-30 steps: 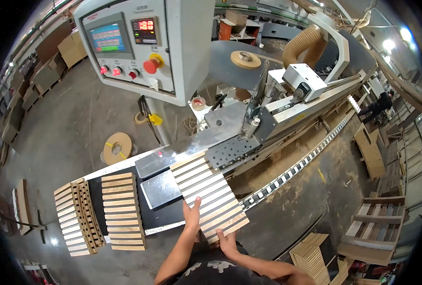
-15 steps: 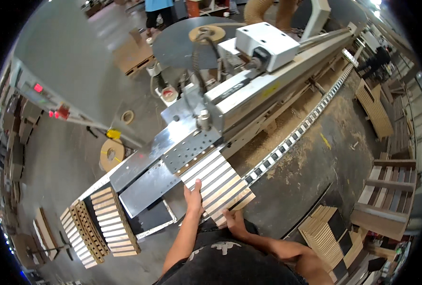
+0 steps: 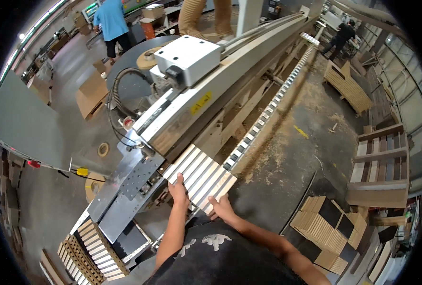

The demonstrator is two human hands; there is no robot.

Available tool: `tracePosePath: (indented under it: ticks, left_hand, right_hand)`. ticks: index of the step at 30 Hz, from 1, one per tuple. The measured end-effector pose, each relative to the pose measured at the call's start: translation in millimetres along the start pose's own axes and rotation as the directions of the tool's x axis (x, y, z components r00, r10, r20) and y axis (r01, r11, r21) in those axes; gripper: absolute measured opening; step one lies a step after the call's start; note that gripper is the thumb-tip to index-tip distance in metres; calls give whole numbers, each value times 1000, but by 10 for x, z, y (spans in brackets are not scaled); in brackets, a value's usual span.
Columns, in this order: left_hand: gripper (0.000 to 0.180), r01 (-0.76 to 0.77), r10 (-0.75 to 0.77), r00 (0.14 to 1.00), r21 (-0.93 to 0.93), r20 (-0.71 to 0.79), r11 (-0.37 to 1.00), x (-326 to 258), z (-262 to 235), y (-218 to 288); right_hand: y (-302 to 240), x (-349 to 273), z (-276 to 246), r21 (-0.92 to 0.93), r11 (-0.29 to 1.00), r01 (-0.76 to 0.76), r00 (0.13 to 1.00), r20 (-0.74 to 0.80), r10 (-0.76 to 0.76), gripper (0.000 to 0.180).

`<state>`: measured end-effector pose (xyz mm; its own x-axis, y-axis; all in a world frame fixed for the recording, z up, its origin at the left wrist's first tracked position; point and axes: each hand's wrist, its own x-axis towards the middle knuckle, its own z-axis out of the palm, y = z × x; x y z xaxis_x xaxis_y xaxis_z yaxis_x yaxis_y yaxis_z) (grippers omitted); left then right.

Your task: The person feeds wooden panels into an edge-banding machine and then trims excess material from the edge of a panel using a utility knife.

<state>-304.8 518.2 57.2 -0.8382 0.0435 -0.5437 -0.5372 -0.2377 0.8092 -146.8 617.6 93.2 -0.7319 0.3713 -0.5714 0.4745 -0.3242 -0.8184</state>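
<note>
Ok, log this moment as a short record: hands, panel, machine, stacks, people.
Left hand: at the left edge of the slatted wooden panel, thumb on top
Right hand: gripping the panel's near edge, thumb on top
Panel: pale slats, dark gaps; at the near end of the roller strip
Machine: long beam, white box on top
Stacks: slatted panels, lower left
People: one in blue, one in dark clothes
</note>
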Motion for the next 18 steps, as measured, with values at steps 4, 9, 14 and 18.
tracePosePath:
  ticks: [4, 9, 14, 18]
  left_hand:
    - [90, 13, -28, 993, 130, 114, 991, 1, 400, 42]
    - [67, 15, -170, 961, 570, 219, 822, -274, 471, 353]
    - [37, -192, 72, 919, 283, 387, 940, -706, -181, 449]
    - [29, -386, 352, 906, 117, 236, 915, -1112, -1311, 724]
  right_hand:
    - [-35, 269, -315, -40, 999, 34, 996, -86, -37, 47]
    - [-392, 348, -629, 51, 999, -18, 997, -71, 22, 48]
    - [-401, 817, -1052, 85, 996, -34, 997, -69, 40, 51]
    - [-397, 1167, -1247, 94, 991, -93, 980, -167, 108, 47]
